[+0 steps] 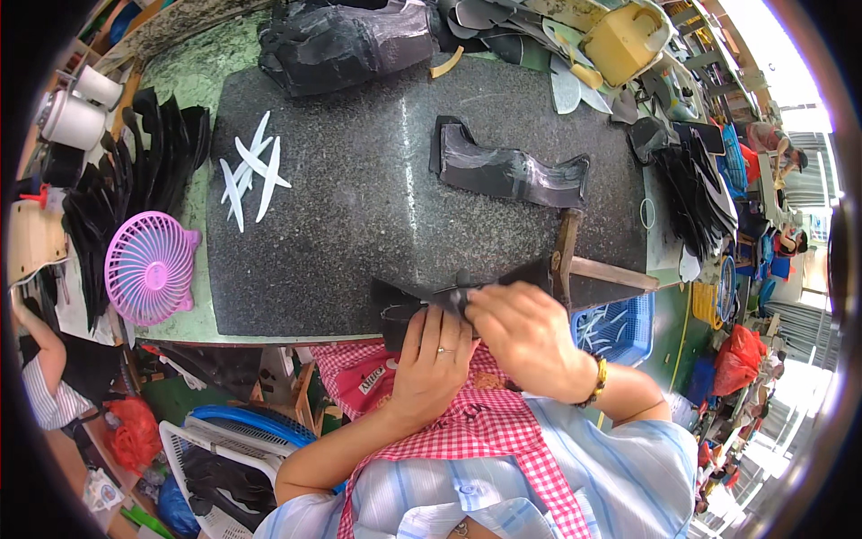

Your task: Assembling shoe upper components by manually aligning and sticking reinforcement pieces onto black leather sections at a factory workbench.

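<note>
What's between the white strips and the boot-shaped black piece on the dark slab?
Head view: no objects between the white strips and boot-shaped black piece, just dark slab with a pale streak.

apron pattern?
Red-and-white check on the apron, with a plainer red patch near the left hand; best in the head view.

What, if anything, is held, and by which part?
The left hand holds a black piece by its near side; for the right hand, I cannot tell.
</note>
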`<action>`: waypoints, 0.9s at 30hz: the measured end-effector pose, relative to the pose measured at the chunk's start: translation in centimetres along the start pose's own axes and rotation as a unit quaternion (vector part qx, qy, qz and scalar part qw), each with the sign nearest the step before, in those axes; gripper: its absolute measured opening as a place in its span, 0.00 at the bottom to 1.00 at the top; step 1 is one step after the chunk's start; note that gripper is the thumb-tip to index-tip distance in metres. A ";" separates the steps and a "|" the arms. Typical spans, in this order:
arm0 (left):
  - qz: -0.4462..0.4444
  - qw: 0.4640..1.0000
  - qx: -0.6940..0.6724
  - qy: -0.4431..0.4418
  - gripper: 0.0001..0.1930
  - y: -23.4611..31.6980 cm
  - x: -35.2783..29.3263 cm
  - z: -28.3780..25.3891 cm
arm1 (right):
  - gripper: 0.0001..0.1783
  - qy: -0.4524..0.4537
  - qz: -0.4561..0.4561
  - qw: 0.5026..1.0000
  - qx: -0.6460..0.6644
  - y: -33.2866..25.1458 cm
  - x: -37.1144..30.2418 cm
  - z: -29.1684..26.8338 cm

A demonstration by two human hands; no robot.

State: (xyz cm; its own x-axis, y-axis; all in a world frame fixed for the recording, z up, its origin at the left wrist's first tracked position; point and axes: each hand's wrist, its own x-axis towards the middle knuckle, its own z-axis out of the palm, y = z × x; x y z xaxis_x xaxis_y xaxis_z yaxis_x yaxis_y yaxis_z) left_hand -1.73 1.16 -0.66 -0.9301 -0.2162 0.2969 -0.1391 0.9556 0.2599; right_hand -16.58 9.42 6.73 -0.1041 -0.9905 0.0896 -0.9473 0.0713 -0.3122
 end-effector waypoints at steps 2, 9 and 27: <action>0.003 1.000 -0.029 -0.004 0.16 -0.7 -0.7 0.1 | 0.17 0.004 0.006 1.000 -0.003 -0.8 -1.1 0.7; -0.016 0.990 -0.136 0.010 0.25 -5.0 -0.9 -1.8 | 0.23 -0.067 0.078 0.993 0.051 -1.2 -0.3 0.3; -0.455 0.726 -0.477 -0.197 0.14 -9.2 5.4 -6.8 | 0.30 -0.028 -0.089 0.979 -0.181 -3.1 -0.7 3.8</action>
State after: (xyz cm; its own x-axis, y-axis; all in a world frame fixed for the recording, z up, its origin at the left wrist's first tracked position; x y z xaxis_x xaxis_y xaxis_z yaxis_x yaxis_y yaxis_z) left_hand -3.22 -10.13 4.78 -0.6513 -0.4174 -0.6337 -0.6331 -0.1614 0.7570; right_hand -12.44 9.49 4.06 0.0800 -0.9952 0.0569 -0.9953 -0.0766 0.0595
